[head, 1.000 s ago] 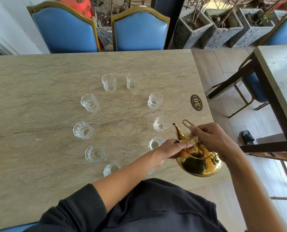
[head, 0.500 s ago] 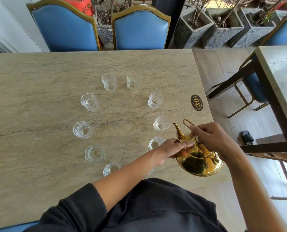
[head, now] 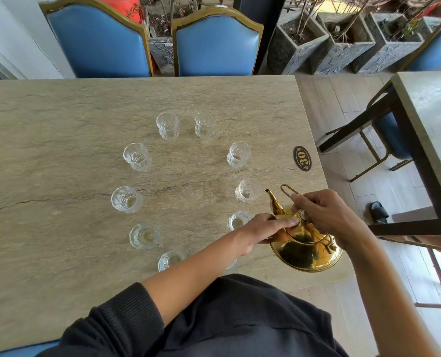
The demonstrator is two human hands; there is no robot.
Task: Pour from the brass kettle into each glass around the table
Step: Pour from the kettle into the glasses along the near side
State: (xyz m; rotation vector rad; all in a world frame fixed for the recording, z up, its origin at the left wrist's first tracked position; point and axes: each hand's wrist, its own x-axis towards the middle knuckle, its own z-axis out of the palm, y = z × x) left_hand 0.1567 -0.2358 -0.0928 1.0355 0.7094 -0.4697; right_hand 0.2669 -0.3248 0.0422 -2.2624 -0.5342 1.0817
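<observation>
The brass kettle sits at the surface's four o'clock edge, spout toward eleven o'clock. The right hand has its fingers clamped on the handle; the left hand lays its fingers together against the lid. Clear glasses stand in a ring from nine to three o'clock.
</observation>
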